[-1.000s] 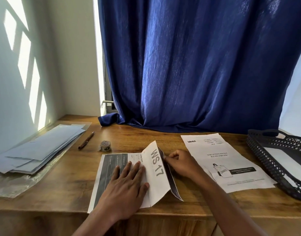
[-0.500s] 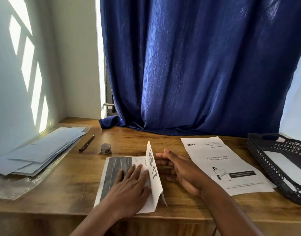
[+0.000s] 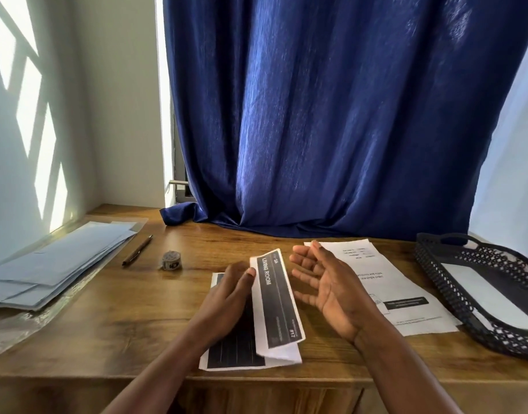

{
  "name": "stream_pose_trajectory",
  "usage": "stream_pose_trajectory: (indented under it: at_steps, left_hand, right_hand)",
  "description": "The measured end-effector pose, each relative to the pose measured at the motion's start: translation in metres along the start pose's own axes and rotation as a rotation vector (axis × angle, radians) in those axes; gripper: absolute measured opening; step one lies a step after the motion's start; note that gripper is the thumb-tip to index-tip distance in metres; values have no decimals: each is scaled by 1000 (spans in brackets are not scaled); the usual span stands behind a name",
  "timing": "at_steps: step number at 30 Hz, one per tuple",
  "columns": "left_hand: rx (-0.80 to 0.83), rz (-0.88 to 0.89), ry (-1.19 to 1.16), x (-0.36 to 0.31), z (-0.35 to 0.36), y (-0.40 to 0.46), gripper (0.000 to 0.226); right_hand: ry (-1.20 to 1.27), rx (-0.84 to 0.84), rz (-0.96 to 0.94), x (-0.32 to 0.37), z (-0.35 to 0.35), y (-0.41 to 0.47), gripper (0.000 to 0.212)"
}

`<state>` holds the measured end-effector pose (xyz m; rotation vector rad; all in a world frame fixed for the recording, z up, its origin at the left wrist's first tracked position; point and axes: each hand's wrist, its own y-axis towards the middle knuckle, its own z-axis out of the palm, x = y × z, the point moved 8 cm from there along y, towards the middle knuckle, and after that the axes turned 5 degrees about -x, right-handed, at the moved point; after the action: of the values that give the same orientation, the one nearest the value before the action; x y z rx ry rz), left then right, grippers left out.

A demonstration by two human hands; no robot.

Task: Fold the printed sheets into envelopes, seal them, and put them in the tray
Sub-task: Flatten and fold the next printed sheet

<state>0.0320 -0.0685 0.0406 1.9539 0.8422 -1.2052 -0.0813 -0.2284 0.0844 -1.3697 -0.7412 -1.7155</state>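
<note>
Once the right flap of the white dark-printed sheet point(image 3: 279, 300) had swung leftward, left hand point(image 3: 227, 297) pinned it flat-fingered, right hand point(image 3: 325, 282) hovered open, empty; crease pending.

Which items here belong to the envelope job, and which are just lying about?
Job: folded sheet under left hand; right hand; second printed sheet; envelopes; tape roll; tray.
Lying about: pen; curtain.
</note>
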Motion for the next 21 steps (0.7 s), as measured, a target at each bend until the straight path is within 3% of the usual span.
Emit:
stream_pose_trajectory:
  at_steps: [4, 7, 10, 12, 14, 17, 21]
  left_hand:
    - [-56, -59, -241, 7, -6, -1, 69]
    - [-127, -33, -331, 0, -17, 1, 61]
    - [-260, 79, -124, -12, -43, -5, 55]
    - [-192, 104, 102, -10, -50, -12, 63]
    - [-81, 138, 403, 2, -48, -25, 62]
    - [-19, 190, 716, 20, -46, -42, 58]
    - [-15, 205, 819, 26, -44, -49, 60]
  right_hand:
    - [108, 44, -43, 4, 13, -2, 49]
    - [176, 113, -65, 5, 28, -2, 48]
    - [-40, 37, -145, 6, 27, 2, 38]
    - [-369, -95, -179, 4, 16, 4, 23]
    - [-556, -131, -140, -8, 4, 7, 20]
    - [-607, -74, -61, -27, -1, 9, 25]
    - [-602, 3, -80, -28, 11, 7, 24]
